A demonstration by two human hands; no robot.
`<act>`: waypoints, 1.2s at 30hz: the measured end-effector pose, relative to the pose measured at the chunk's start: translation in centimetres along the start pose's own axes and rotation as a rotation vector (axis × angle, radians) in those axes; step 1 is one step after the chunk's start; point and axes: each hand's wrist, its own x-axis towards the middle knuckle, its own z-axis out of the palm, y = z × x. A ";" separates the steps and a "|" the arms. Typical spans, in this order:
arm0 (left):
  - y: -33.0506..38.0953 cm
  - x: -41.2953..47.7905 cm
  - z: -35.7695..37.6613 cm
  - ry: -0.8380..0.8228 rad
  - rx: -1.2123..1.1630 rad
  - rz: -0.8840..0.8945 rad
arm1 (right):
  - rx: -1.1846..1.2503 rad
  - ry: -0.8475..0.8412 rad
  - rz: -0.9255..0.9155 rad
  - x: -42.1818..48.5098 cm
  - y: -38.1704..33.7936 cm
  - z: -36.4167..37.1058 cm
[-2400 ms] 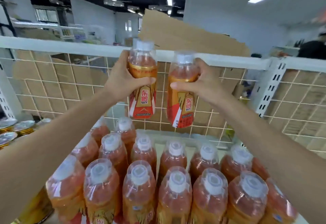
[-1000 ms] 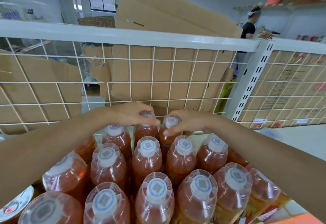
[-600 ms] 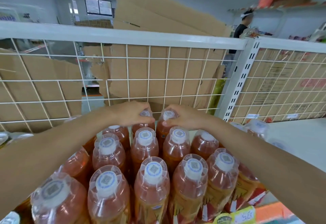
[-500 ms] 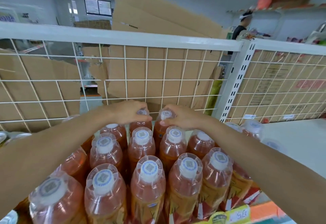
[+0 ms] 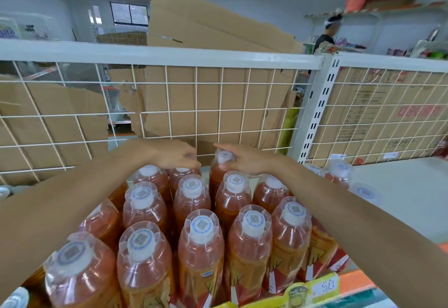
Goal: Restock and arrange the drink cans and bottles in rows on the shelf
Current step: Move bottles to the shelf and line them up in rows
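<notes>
Setting two bottles at twelve o'clock, the left hand curls its grip over the left bottle, and the right hand pinches the cap of the right bottle. The front rows look full. The shelf at three o'clock holds few bottles, so restocking seems unfinished.

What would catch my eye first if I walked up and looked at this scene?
Rows of orange drink bottles crowd the foreground, front and centre. At the back, the left hand grips the left rear bottle and the right hand pinches the right rear bottle by their tops, just before the white wire grid, with brown cardboard leaning behind it.
</notes>
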 end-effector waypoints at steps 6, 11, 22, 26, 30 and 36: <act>0.7 -0.5 0.7 0.008 -0.081 -0.006 | -0.029 0.007 -0.021 -0.3 -0.2 -0.2; 0.6 -0.7 1.0 0.040 -0.060 -0.024 | -0.021 -0.027 -0.032 -0.1 -0.5 -0.5; 1.2 -2.6 0.8 0.041 -0.086 -0.059 | -0.004 0.027 0.008 -0.9 -0.8 -0.3; 2.7 -5.4 0.1 0.190 0.027 -0.092 | -0.072 0.228 -0.001 -4.5 -1.6 -0.9; 6.0 -9.7 0.4 0.524 0.097 -0.059 | -0.223 0.545 -0.056 -11.0 -1.9 -0.7; 13.4 -15.2 3.6 0.738 0.029 0.023 | -0.280 0.797 -0.005 -22.7 0.1 0.6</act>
